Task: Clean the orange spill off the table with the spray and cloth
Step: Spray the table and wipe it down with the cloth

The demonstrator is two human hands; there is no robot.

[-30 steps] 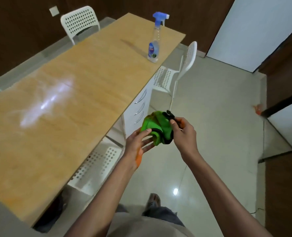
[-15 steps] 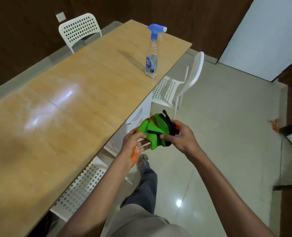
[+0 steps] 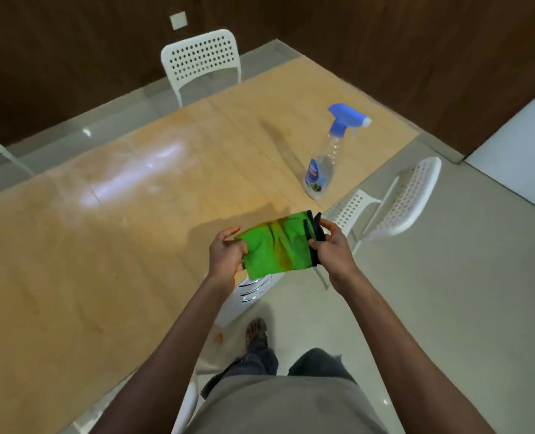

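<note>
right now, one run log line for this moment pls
phase: cloth handling | left hand: grips green cloth | right hand: pinches cloth's black edge | spray bottle: upright on table, untouched

Single head-worn wide-angle view, looking forward and steeply down. Close above the long light-wood tabletop (image 3: pixel 119 245), standing at its near edge; floor and own legs fill the lower frame.

Both hands (image 3: pixel 227 256) (image 3: pixel 333 253) hold the green cloth (image 3: pixel 275 245) over the table (image 3: pixel 103 245).
</note>
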